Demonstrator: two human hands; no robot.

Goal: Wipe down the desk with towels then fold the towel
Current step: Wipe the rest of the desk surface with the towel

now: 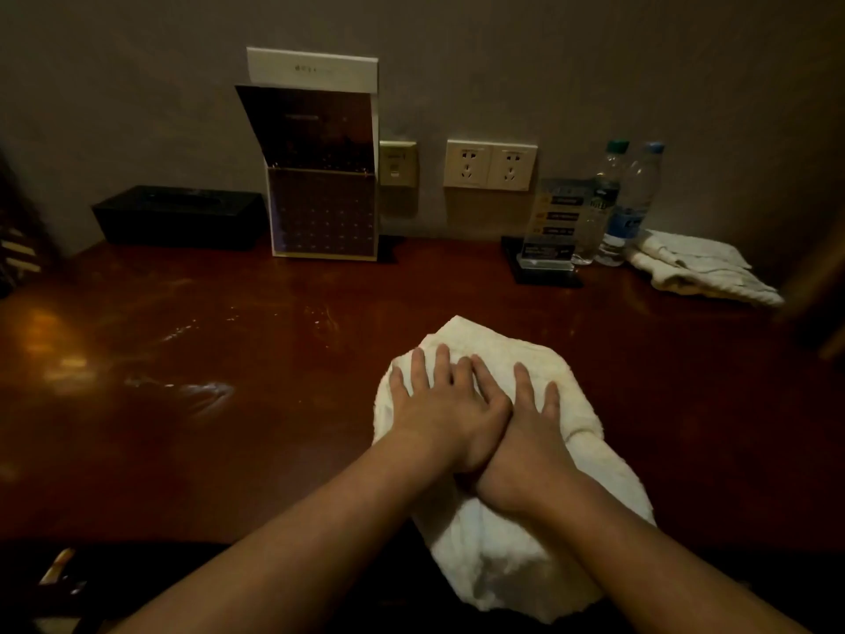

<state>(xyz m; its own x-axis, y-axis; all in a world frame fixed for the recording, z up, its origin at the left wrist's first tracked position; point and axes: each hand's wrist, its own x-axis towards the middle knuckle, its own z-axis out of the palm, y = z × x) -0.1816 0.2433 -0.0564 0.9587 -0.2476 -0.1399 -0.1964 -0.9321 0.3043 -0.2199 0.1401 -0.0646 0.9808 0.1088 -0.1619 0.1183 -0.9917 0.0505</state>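
Note:
A white towel [498,345] lies bunched on the dark red wooden desk [283,404], with its near end hanging over the front edge. Both my hands lie flat on it with straight fingers. My left hand [439,404] presses its left part and partly overlaps my right hand [526,427], which presses the towel's middle. Wet streaks shine on the desk to the left of the towel.
A second white towel [695,267] lies crumpled at the back right. Two water bottles [617,208], a sign stand [548,231], a standing folder [320,176] and a black box [178,217] line the wall. Wall sockets [489,164] sit above.

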